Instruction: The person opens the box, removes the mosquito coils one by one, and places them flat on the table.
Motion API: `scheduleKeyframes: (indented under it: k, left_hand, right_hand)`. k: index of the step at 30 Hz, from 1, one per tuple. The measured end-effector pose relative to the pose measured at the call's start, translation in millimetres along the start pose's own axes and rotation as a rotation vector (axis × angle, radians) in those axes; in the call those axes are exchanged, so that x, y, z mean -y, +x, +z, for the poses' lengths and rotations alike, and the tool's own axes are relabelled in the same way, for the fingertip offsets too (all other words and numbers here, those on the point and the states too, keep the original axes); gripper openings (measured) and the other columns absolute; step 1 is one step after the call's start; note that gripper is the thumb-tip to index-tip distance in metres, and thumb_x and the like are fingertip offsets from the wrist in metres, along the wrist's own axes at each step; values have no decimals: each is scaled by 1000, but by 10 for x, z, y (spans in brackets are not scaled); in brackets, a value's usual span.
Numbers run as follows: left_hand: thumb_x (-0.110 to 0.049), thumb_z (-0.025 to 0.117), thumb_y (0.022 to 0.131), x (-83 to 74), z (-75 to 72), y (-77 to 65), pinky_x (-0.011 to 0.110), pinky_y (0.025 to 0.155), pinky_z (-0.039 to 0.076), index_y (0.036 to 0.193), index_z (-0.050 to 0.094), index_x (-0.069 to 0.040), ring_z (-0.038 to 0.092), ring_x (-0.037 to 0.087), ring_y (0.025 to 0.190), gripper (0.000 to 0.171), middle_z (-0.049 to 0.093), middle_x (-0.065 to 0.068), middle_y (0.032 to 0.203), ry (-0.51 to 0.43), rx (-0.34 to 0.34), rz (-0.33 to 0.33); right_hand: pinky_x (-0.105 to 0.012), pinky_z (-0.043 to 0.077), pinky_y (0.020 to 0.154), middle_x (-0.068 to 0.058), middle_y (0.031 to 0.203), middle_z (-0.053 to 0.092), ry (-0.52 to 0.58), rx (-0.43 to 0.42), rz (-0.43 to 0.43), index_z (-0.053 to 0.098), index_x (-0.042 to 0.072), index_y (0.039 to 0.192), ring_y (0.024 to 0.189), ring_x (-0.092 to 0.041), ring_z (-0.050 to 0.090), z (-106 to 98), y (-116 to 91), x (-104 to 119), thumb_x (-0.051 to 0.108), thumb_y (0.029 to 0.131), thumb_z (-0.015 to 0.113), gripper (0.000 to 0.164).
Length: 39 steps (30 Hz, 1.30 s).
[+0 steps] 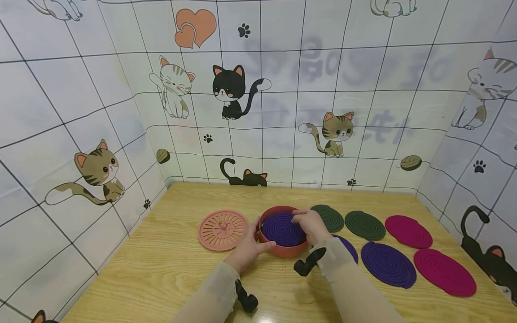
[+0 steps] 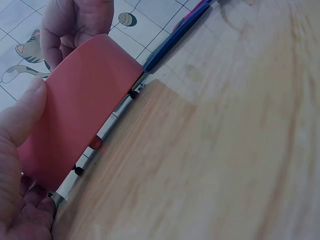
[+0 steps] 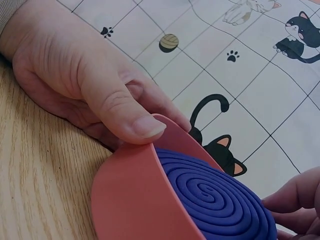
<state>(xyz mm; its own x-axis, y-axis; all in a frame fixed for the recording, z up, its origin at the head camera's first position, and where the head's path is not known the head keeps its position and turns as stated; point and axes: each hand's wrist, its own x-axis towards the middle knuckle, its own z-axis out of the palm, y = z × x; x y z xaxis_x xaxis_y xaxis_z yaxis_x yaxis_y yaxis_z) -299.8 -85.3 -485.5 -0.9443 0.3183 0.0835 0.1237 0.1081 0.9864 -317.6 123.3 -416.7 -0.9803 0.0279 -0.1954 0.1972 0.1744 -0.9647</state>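
A round coral box (image 1: 287, 252) stands on the wooden table, with a purple spiral coaster (image 1: 282, 229) inside its mouth. My left hand (image 1: 249, 246) grips the box's left side; the thumb lies over the rim, as the right wrist view shows with the left hand (image 3: 85, 80). At the far right edge of the coaster, my right hand (image 1: 311, 224) pinches it between thumb and fingers. The right wrist view has these fingertips (image 3: 295, 197) against the purple coaster (image 3: 205, 192). In the left wrist view the box wall (image 2: 85, 105) hides the coaster.
Left of the box lies a pink slotted lid (image 1: 223, 229) with a small knob. To the right are green coasters (image 1: 365, 225), purple coasters (image 1: 388, 264) and magenta coasters (image 1: 444, 272), two of each colour. A cat-print sheet (image 1: 282, 112) surrounds the table (image 1: 161, 278).
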Motion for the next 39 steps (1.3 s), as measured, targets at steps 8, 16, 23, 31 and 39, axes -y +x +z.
scheduleKeyframes:
  k: [8,16,23,31,39]
  left_hand:
    - [-25,78,82,7,1,-5,49,115,21,155,13,-14,22,30,143,98,22,11,157,27,-9,-1]
    - [-21,77,83,-96,13,-56,51,114,21,155,14,-10,22,34,143,97,22,14,157,16,-5,-14]
    - [-28,78,82,-28,11,-18,51,113,24,155,14,-15,25,32,142,99,24,10,157,38,-7,-8]
    - [-31,80,80,32,-1,11,48,114,23,155,14,-17,25,29,142,101,24,8,157,30,-8,-17]
    - [-31,79,80,56,-5,13,49,114,22,155,14,-16,23,31,143,101,22,9,157,15,-1,-12]
  right_hand:
    - [-54,23,113,-23,147,35,3,6,7,58,-1,129,137,-41,28,-19,-27,15,1,89,54,40]
    - [-55,23,113,-21,148,34,27,14,26,59,2,129,137,-40,29,-33,-73,50,1,89,54,40]
    - [-55,28,110,-20,148,37,18,50,28,58,5,132,134,-37,34,-44,-81,69,0,89,55,43]
    - [-30,53,77,-21,143,42,94,94,10,54,3,135,98,-20,57,-65,-25,14,-4,91,54,44]
    - [-30,55,72,-21,135,47,100,101,-9,52,1,133,96,-21,60,-65,-25,-10,-3,94,52,40]
